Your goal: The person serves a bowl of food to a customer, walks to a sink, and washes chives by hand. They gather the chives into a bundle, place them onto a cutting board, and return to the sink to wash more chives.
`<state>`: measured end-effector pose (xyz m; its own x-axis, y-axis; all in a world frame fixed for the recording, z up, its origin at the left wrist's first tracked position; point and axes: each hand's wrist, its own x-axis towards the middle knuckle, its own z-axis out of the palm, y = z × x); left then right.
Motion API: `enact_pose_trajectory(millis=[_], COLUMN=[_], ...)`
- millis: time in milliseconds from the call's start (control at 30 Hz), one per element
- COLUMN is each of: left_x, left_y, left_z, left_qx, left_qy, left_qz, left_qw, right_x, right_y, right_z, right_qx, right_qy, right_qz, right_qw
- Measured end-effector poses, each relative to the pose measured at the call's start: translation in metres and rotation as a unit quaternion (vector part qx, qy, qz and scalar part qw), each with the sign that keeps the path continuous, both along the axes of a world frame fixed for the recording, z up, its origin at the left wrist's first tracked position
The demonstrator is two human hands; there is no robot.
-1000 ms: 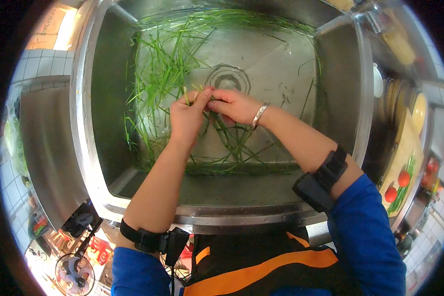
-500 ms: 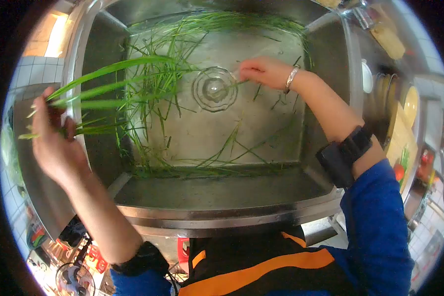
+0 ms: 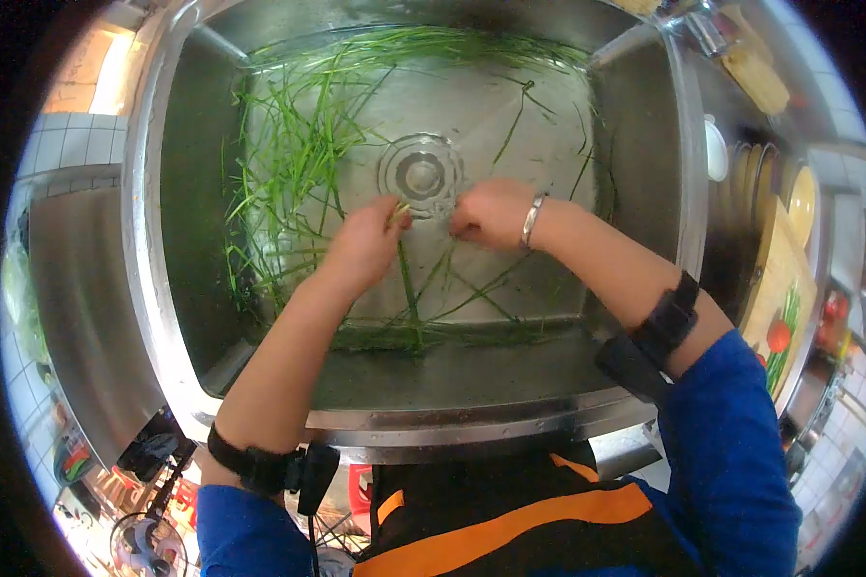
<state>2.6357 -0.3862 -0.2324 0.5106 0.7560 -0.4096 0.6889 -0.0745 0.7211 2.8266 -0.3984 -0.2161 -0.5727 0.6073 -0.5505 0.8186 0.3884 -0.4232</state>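
Over the middle of a metal sink (image 3: 279, 385), my left hand (image 3: 364, 248) is closed on a few green leafy stalks that look like chives (image 3: 409, 288). Their pale ends poke out above the fingers, and a dark green strand hangs down toward me. My right hand (image 3: 498, 213), with a bracelet at the wrist, is just to the right, fingers pinched together. What it holds, if anything, is hidden. Between and beyond the hands lies the round drain (image 3: 420, 175). Loose green blades (image 3: 303, 144) lie thickly in the left of the basin.
More green blades (image 3: 452, 43) line the sink's far edge, with scattered strands at right. To the right stands a cutting board (image 3: 770, 288) with a red tomato-like thing (image 3: 778, 336) and greens. A white bowl (image 3: 715, 149) sits by the sink's right rim. A metal surface (image 3: 87, 288) lies left.
My left hand has come from beyond the left rim to the middle of the sink, bringing stalks with it. My right hand has moved down and slightly toward me.
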Motion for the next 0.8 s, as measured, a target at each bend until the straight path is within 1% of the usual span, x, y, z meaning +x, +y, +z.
enact_pose_trajectory(millis=[33,67,100,133,167,200,233,300,367,433,500,533,600,633,700,733,767,800], left_x=[0.004,0.006,0.009,0.011,0.011,0.012,0.013,0.011,0.008,0.006,0.001,0.0,-0.001,0.0,0.001,0.001,0.002,0.003], left_y=[0.0,0.002,0.003,0.002,0.002,0.004,0.004,0.004,0.005,0.006,0.005,0.004,0.005,0.005,0.006,0.006,0.005,0.005], left_z=[-0.009,-0.017,-0.018,-0.018,-0.017,-0.012,-0.009,-0.009,-0.007,-0.004,-0.005,-0.005,-0.001,0.001,0.0,0.0,0.0,0.001], left_qx=[-0.022,-0.024,-0.145,-0.264,-0.265,-0.292,-0.319,-0.337,-0.355,-0.312,-0.303,-0.294,-0.292,-0.289,-0.28,-0.27,-0.27,-0.232], left_qy=[-0.037,-0.036,-0.061,-0.085,-0.082,-0.099,-0.117,-0.123,-0.129,-0.06,-0.066,-0.073,-0.059,-0.045,-0.042,-0.038,-0.038,0.007], left_qz=[0.001,0.002,0.057,0.111,0.11,0.101,0.091,0.094,0.096,0.084,0.093,0.1,0.092,0.083,0.085,0.087,0.087,0.042], left_qw=[0.999,0.999,0.986,0.954,0.954,0.946,0.936,0.929,0.921,0.944,0.946,0.948,0.95,0.953,0.955,0.958,0.958,0.972], right_x=[0.003,0.01,0.011,0.012,0.014,0.013,0.011,0.006,0.002,0.001,0.001,-0.001,-0.004,-0.005,-0.005,-0.007,-0.008,-0.008], right_y=[0.0,0.0,0.002,0.002,0.003,0.004,0.005,0.012,0.014,0.014,0.013,0.013,0.01,0.011,0.013,0.015,0.018,0.02], right_z=[-0.008,-0.024,-0.03,-0.036,-0.041,-0.038,-0.035,-0.027,-0.021,-0.02,-0.021,-0.022,-0.022,-0.02,-0.016,-0.016,-0.017,-0.019], right_qx=[-0.001,-0.033,-0.066,-0.069,-0.075,-0.079,-0.078,-0.066,-0.048,-0.031,0.042,0.041,0.105,0.104,0.082,0.082,0.086,0.09], right_qy=[0.0,0.086,0.173,0.176,0.212,0.247,0.247,0.219,0.22,0.22,0.211,0.211,0.092,0.092,0.082,0.082,0.007,-0.068], right_qz=[0.0,-0.056,-0.11,-0.111,-0.127,-0.143,-0.146,-0.111,-0.121,-0.128,-0.057,-0.057,0.024,0.025,-0.022,-0.021,-0.025,-0.028], right_qw=[1.0,0.994,0.977,0.976,0.966,0.955,0.955,0.967,0.967,0.967,0.975,0.975,0.99,0.99,0.993,0.993,0.996,0.993])
